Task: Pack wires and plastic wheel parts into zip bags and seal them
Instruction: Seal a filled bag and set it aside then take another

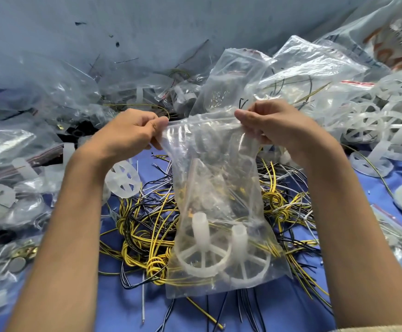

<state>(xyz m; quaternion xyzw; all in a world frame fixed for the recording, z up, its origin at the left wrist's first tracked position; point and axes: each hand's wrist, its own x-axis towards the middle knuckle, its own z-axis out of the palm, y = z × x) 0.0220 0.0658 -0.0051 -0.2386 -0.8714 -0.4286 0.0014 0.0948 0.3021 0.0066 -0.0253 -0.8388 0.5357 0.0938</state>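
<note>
Only the bare blue cloth [118, 307] at the near edge lies open. A yellow, black and white wire tangle [147, 224] and a hanging clear zip bag [219, 188] block the middle. Heaped clear plastic bags [51, 97] block the left, white spoked plastic wheels [374, 116] the right.

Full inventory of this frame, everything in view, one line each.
clear plastic zip bag: one, transparent, centre, held up by its top edge
white plastic spoked wheels: two, white, bottom of that bag
loose wires: many, yellow, black and white, piled under the bag
heap of white plastic wheels: many, white, right
other clear bags: many, transparent, left and back
blue table cover: one, blue, beneath everything
left hand: one, pinching the bag's top left corner
right hand: one, pinching its top right corner
</note>
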